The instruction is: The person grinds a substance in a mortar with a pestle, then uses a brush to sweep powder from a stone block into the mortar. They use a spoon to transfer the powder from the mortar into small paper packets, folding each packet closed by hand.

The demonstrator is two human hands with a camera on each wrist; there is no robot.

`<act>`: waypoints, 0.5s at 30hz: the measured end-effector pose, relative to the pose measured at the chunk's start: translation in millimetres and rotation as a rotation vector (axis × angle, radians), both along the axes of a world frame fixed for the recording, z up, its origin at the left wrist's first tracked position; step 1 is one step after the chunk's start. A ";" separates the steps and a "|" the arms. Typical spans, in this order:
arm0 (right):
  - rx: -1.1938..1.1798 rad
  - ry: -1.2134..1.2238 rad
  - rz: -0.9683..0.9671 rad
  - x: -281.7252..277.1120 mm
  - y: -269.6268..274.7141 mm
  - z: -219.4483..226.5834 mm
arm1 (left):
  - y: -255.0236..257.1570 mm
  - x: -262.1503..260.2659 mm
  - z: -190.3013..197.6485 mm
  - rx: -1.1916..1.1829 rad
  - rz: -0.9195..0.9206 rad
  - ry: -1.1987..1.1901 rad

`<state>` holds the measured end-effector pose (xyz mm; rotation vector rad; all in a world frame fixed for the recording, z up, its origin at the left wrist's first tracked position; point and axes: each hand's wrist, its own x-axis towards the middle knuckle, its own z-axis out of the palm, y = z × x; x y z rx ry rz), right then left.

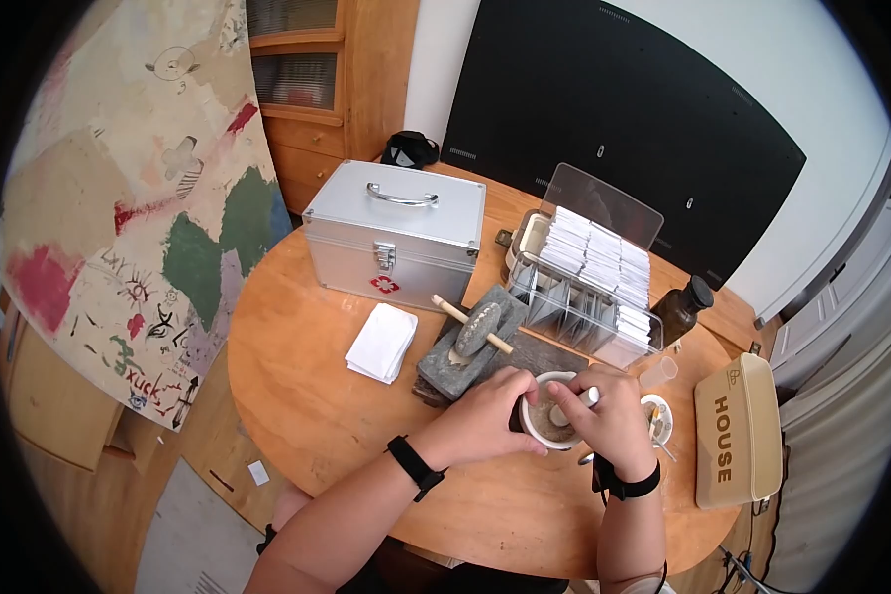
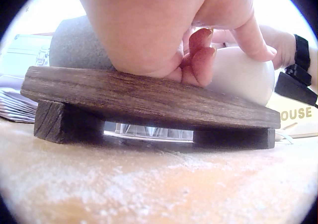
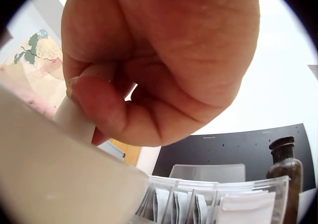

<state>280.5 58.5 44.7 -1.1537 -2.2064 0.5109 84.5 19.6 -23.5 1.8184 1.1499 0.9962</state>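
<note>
A white mortar [image 1: 554, 443] with brownish ground material inside stands at the table's right front. My left hand [image 1: 480, 421] holds it from the left, thumb and fingers around its side. In the left wrist view, fingers [image 2: 198, 62] curl beside the mortar [image 2: 243, 77] above a dark wooden stand [image 2: 149, 95]. My right hand [image 1: 612, 411] grips a white pestle [image 1: 561, 417], whose lower end is in the mortar. The right wrist view shows the thumb and fingers wrapped around the pestle [image 3: 74, 122]. Just left of the mortar lies a grey stone trough [image 1: 450, 366] with a stone wheel [image 1: 480, 327] on a wooden rod.
A silver case [image 1: 391, 238] stands at the back left, with white papers [image 1: 382, 342] before it. Behind the mortar is a clear box [image 1: 589, 332] of white packets. A brown bottle [image 1: 685, 307], clear cup [image 1: 658, 372], small white dish [image 1: 666, 420] and cream bin [image 1: 738, 431] stand right.
</note>
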 end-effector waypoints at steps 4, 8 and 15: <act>-0.003 -0.001 0.000 -0.5 0.0 0.2 | -0.3 -0.4 0.5 -0.001 -0.001 -0.006; -0.019 -0.012 -0.006 -0.6 -0.2 -0.3 | -0.5 -0.2 -0.4 -0.005 0.000 -0.011; 0.020 -0.011 -0.001 -0.4 0.7 -2.2 | -0.1 0.1 0.0 -0.013 0.000 -0.008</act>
